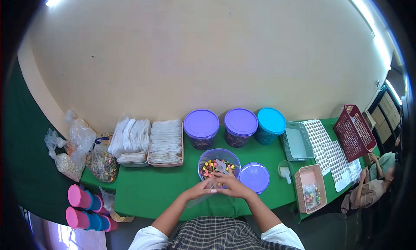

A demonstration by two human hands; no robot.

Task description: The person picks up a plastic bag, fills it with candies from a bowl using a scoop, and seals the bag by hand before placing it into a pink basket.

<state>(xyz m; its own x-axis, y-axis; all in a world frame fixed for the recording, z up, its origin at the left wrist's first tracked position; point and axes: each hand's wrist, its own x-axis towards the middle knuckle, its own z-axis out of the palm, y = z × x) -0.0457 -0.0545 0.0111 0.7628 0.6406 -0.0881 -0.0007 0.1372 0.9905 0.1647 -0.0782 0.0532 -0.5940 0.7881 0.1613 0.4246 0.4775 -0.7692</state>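
Observation:
Over the front rim of an uncovered purple tub point(201, 158), both my hands meet close together. Colourful candy-like pieces point(209, 167) fill the tub, and a translucent scoop point(221, 166) rests among them. My left hand point(198, 191) pinches a clear plastic bag point(203, 199), which hangs just below the fingers. From the other side my right hand point(235, 186) closes on the same bag near its top. The bag's contents, if any, are hard to make out. A purple lid point(255, 177) lies flat right of the tub.
Behind stand lidded purple tubs point(202, 123) and a turquoise one point(271, 121). Left are baskets of stacked white packets point(166, 142) and bags of candies point(102, 163). Right are a pink basket point(310, 174) with filled packets, sticker sheets point(318, 141), a maroon basket point(353, 133) and people.

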